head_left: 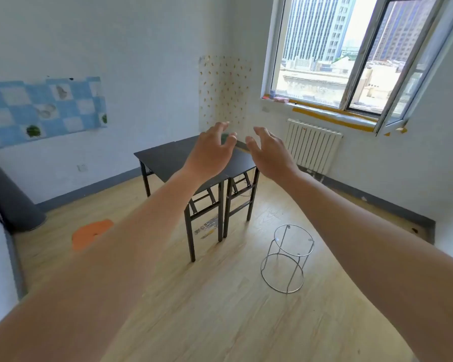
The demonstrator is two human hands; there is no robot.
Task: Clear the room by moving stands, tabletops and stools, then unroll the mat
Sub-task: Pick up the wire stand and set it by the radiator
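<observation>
While both arms reached out in front, the left hand and the right hand hung in the air side by side, near each other but not touching. The fingers of both hands were spread and a little bent. They held nothing.

Two dark tables stood on the wood floor, pushed together so their tops met. The left table lay at 9 o'clock from the left hand. The right table peeked out between the two wrists. Both hands showed in front of the tops. It was hard to tell if they touched them.

A round wire stand with a clear top stood on the floor at 6 o'clock from the right hand, well apart from it. A rolled dark grey mat leaned by the wall at 9 o'clock from the left hand, far off. A flat orange round thing lay on the floor at 8 o'clock from that hand.

A white radiator hung at 3 o'clock from the right hand. An open window was at 1 o'clock.
</observation>
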